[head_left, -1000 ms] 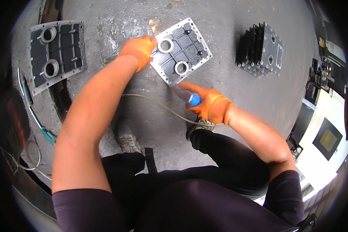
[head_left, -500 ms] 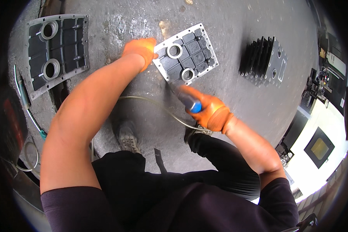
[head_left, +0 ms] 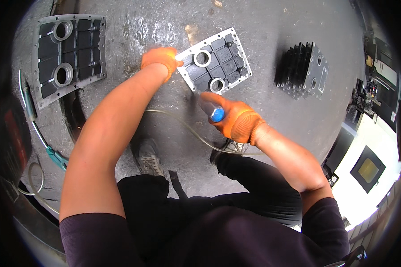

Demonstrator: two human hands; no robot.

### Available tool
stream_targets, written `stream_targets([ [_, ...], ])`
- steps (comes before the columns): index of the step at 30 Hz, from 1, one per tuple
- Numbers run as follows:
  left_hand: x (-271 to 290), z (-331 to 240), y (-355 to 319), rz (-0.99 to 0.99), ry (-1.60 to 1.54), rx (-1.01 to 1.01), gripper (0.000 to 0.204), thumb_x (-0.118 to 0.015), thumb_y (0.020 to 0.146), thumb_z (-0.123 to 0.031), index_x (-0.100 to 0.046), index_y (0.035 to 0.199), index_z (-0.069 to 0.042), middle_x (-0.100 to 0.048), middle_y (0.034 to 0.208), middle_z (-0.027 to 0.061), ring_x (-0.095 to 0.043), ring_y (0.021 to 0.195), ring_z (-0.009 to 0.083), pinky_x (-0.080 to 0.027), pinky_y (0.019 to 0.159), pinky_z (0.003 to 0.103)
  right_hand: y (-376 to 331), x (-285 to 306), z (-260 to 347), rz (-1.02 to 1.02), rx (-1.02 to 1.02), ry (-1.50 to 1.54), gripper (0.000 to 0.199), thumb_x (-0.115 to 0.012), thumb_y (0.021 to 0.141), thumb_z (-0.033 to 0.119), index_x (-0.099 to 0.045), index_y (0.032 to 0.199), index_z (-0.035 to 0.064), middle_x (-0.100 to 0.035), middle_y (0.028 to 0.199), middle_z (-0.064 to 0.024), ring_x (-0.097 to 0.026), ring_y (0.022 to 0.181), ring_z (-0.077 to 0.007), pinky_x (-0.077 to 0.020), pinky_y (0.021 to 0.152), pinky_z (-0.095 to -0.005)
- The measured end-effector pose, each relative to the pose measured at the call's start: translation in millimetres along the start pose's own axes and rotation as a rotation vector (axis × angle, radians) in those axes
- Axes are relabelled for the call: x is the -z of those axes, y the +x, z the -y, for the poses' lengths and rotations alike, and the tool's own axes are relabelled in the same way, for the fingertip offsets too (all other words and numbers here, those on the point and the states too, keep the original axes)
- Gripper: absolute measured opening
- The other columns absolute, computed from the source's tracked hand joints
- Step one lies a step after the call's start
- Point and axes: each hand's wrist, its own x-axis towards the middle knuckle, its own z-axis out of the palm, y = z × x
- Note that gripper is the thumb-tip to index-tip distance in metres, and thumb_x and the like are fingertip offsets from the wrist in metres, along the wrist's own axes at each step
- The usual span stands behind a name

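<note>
A metal cover plate (head_left: 224, 54) with dark recessed panels, a bright rim and two round bosses lies tilted in front of me. My left hand (head_left: 160, 60), in an orange glove, is closed on its left corner. Below the plate's lower edge, my right hand (head_left: 236, 118), also gloved in orange, grips a hand tool (head_left: 214, 111) with a clear, blue-ended handle. Its blurred front end reaches the plate's lower left edge. I cannot make out the tool's exact kind.
A larger cover plate (head_left: 80, 53) lies at the left. Beside it is a teal-handled air blow gun (head_left: 29, 104). A stack of dark plates (head_left: 298, 66) stands at the right. A clear hose (head_left: 182, 122) runs above my shoes. A white machine (head_left: 365, 164) stands far right.
My right hand and the tool have shifted slightly left and up along the plate's lower edge. My left hand keeps its hold on the corner.
</note>
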Motion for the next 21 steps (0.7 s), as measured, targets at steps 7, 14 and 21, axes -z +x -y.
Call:
stream_targets([
  [7,9,-6,-5,0.037,0.124,-0.025,0.043,-0.073,0.102,-0.052,-0.080,0.125,-0.016,-0.080,0.127,0.0117,-0.075,0.119,0.0346,-0.058,0.100,0.046,-13,-24,-19,-0.131,-0.045,0.715,0.070,-0.080,0.098,0.017,-0.056,0.162,0.0276,-0.070,0.086,-0.0018,-0.064,0.075,-0.0100,-0.0543,0.069,-0.0307],
  [14,11,-8,6,0.127,0.143,-0.011,0.037,-0.079,0.098,-0.041,-0.078,0.127,-0.018,-0.078,0.129,0.0119,-0.072,0.123,0.0366,-0.057,0.104,0.048,-3,-21,-16,-0.140,0.037,0.496,0.070,-0.078,0.098,0.019,-0.053,0.163,0.0279,-0.075,0.094,-0.0113,-0.071,0.082,-0.0213,-0.0582,0.077,-0.0368],
  [21,17,-10,3,0.144,0.133,0.000,0.037,-0.079,0.098,-0.042,-0.079,0.125,-0.018,-0.078,0.131,0.0119,-0.072,0.124,0.0356,-0.057,0.105,0.048,-12,-21,-4,-0.043,0.144,-0.238,0.077,-0.070,0.102,0.020,-0.038,0.171,0.0311,-0.075,0.115,-0.0213,-0.072,0.108,-0.0410,-0.0574,0.093,-0.0495],
])
